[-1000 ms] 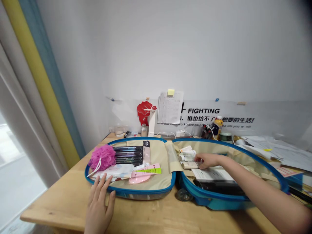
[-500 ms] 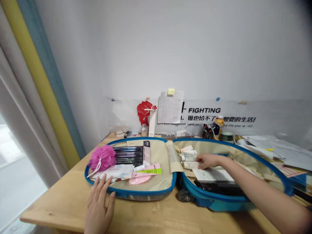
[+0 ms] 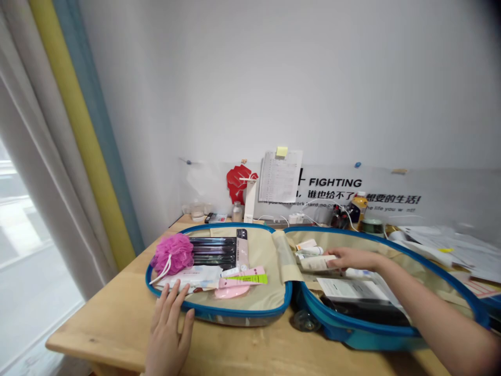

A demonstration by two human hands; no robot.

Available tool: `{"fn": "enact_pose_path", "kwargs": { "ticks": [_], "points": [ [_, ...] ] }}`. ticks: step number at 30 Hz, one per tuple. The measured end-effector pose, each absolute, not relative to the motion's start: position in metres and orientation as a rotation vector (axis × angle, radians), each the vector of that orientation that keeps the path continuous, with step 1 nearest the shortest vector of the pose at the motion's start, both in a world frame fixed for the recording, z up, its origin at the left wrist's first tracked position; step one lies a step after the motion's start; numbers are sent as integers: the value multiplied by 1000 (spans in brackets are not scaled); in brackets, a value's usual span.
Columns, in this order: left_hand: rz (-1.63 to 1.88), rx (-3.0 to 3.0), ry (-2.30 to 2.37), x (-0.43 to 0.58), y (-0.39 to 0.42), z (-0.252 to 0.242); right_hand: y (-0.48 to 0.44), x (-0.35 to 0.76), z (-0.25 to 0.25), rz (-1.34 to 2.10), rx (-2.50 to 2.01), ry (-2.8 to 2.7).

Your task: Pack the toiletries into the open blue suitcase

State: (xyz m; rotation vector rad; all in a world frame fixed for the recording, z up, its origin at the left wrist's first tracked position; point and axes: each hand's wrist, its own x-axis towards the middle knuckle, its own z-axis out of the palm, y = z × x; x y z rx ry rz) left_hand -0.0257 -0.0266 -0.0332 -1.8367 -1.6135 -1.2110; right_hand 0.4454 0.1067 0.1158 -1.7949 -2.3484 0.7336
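A blue-rimmed suitcase [image 3: 250, 313] lies open on the wooden table. My right hand [image 3: 346, 259] reaches into its right half, fingers closed on the end of a beige tube [image 3: 316, 263]. Beside that are a white tube [image 3: 312, 250] and a small orange-and-white item [image 3: 306, 244]. My left hand [image 3: 171, 324] rests with fingers spread at the near left rim, by a white packet [image 3: 195, 277]. In the left half sit a pink bath puff [image 3: 174, 254], a pack of dark hangers or similar strips [image 3: 214, 251], and a pink and green tube [image 3: 246, 279].
In the right half, a white card [image 3: 348, 289] lies over a black item [image 3: 366, 310]. Behind the suitcase stand a white lamp [image 3: 249, 201], a small jar [image 3: 237, 211] and an orange-yellow bottle [image 3: 359, 206]. Papers [image 3: 450, 245] cover the table's back right.
My right hand has raised the beige tube slightly off its place. My left hand stays by the rim. The whole view has shifted a little.
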Motion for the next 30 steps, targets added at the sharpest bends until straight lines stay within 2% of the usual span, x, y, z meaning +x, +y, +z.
{"fn": "enact_pose_path", "kwargs": {
  "ticks": [4,8,19,25,30],
  "points": [
    [-1206,-1834,-1609,-26,-26,-33,98,432,146,842,-1696,-2211],
    [-1212,-1826,-1598,-26,-26,-34,104,371,158,912,-1548,-2230],
    [-1212,-1830,-1629,-27,-25,-38,128,155,103,1106,-1441,-2409],
    [-1228,-1829,-1649,-29,-24,-41,125,126,87,1139,-1445,-2441],
    [-1252,-1827,-1647,-29,-24,-40,141,160,112,1075,-1422,-2482]
  ]
}}
